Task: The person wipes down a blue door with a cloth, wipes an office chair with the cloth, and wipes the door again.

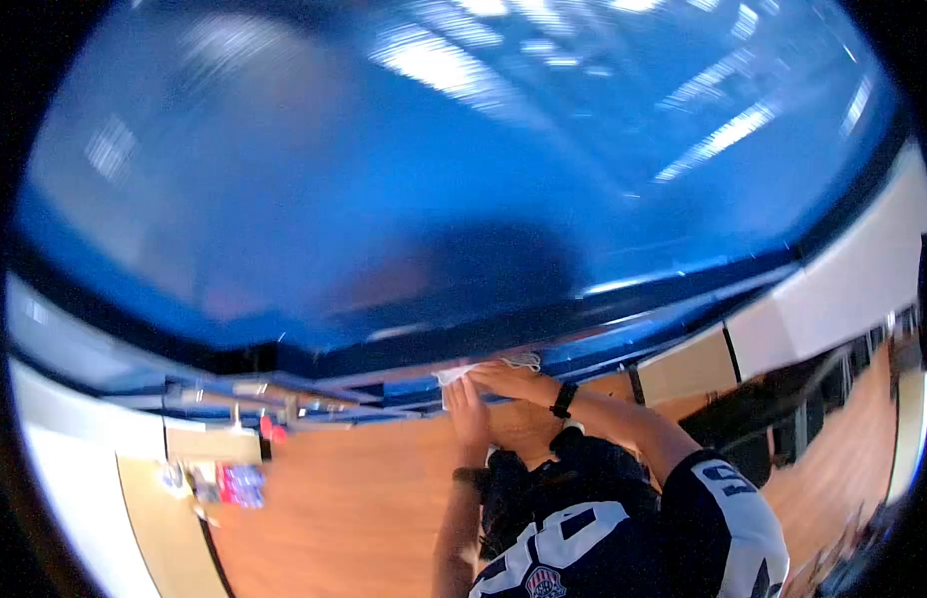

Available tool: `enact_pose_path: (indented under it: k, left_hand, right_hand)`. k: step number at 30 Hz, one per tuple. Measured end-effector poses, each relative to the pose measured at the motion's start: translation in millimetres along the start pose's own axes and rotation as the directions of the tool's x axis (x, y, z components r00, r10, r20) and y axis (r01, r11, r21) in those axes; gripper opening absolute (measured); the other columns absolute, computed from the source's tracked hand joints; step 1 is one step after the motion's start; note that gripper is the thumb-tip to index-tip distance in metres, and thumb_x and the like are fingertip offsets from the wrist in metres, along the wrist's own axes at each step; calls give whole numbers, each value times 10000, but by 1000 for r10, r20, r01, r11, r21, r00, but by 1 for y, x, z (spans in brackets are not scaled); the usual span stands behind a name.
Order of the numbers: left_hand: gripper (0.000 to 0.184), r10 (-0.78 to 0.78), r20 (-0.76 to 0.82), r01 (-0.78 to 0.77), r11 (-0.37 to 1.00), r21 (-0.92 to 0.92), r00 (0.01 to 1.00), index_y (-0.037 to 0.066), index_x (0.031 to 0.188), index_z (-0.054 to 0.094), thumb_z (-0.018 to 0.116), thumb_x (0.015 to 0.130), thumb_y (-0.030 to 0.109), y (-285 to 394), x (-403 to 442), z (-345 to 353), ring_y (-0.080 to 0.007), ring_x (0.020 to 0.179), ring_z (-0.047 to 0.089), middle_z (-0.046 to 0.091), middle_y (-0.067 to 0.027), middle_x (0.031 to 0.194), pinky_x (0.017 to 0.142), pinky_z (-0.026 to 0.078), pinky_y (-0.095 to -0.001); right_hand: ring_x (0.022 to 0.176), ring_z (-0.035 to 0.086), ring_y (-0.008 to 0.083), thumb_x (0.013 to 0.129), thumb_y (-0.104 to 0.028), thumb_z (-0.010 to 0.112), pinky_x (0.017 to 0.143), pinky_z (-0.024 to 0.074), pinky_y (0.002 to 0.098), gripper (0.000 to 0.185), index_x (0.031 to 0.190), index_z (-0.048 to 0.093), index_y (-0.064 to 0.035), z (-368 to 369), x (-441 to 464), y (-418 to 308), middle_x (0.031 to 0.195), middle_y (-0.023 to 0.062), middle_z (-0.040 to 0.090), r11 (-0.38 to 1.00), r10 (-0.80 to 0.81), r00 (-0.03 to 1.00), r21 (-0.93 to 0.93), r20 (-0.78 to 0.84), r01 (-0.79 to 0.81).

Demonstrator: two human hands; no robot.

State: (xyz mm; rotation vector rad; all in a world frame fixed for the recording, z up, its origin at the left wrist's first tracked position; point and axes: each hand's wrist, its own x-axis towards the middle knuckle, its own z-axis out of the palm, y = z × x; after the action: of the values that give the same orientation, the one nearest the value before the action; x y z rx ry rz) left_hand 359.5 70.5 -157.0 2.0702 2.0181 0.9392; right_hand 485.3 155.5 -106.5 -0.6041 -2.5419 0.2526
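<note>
A small, thin white item (454, 375), perhaps cloth, lies between my fingertips at the edge of a large glossy blue surface (384, 199). My left hand (466, 411) reaches up to it with the fingers together, pinching its lower side. From the right comes my right hand (513, 381), its fingertips closed on the same item and close to my left fingers. Thin white loops (524, 360), like a cord, show just above my right hand. Motion blur hides the finer detail of both grips.
Bright lights reflect in the blue surface. At the lower left are a tan panel (154, 508) and a blurred group of red and purple items (240, 484). Dark racks or chairs (782, 434) stand at the right above a wood-coloured floor (334, 508).
</note>
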Motion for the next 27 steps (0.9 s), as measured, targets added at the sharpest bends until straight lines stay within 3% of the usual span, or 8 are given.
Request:
enact_pose_path:
  k: [6, 12, 14, 16, 22, 24, 25, 27]
  left_hand:
    - [410, 357, -134, -355, 934, 38, 924, -54, 1154, 412, 508, 764, 26, 53, 19, 56, -557, 1199, 279, 390, -321, 1197, 1004, 204, -657]
    - [333, 525, 86, -528, 849, 27, 847, -27, 1071, 491, 537, 764, 93, 113, 45, 93, -489, 1199, 325, 438, -267, 1152, 1000, 229, -624]
    - [357, 492, 325, -527, 849, 24, 808, -2, 1104, 523, 531, 777, 140, 145, 63, 91, -418, 1154, 390, 472, -237, 1130, 974, 281, -576]
    - [403, 563, 373, -612, 791, 16, 737, 20, 1164, 515, 527, 781, 145, 167, 75, 96, -409, 1129, 404, 482, -227, 1120, 967, 294, -561]
    - [506, 785, 296, -825, 565, 22, 545, 112, 1282, 479, 564, 783, 108, 234, 104, 144, -346, 993, 522, 527, -190, 1090, 928, 386, -454]
    - [453, 841, 227, -866, 499, 27, 492, 94, 1217, 504, 573, 769, 88, 264, 110, 151, -290, 1026, 532, 536, -128, 1116, 904, 418, -390]
    - [427, 862, 196, -881, 472, 29, 468, 85, 1184, 517, 577, 761, 79, 278, 112, 154, -261, 1042, 537, 540, -97, 1130, 892, 433, -358]
    - [474, 817, 357, -840, 525, -137, 453, 96, 1283, 468, 515, 813, 66, 298, 115, 167, -352, 1151, 453, 478, -200, 1238, 976, 353, -453]
  right_hand:
    - [951, 591, 167, 763, -186, 576, 778, 487, 322, 250, 1007, 627, -167, -47, -89, 53, 978, -32, 624, 982, 154, 985, -97, -77, -162]
    - [944, 586, 153, 706, -258, 620, 753, 462, 330, 203, 905, 645, -227, -92, -151, 104, 998, -48, 623, 867, 360, 930, -397, 77, -303]
    - [915, 580, 154, 679, -299, 641, 750, 459, 326, 174, 844, 635, -244, -76, -180, 129, 937, -68, 613, 847, 373, 928, -408, -2, -342]
    - [887, 573, 152, 657, -324, 655, 750, 456, 322, 175, 816, 626, -258, -86, -206, 149, 886, -84, 601, 867, 304, 941, -366, -149, -338]
    - [858, 561, 181, 625, -340, 642, 792, 439, 355, 266, 870, 625, -236, -131, -278, 191, 905, -54, 613, 862, 113, 887, -399, -448, -312]
    - [874, 563, 187, 626, -346, 630, 810, 430, 367, 284, 874, 631, -206, -136, -301, 207, 923, -28, 620, 840, 180, 904, -417, -388, -346]
    - [917, 559, 201, 634, -358, 618, 848, 414, 379, 320, 900, 632, -182, -152, -304, 206, 964, -2, 619, 821, 381, 893, -357, -239, -445]
    - [1004, 552, 228, 648, -382, 594, 923, 383, 401, 396, 954, 634, -133, -184, -309, 204, 1046, 50, 618, 681, 708, 698, -364, 106, -636]
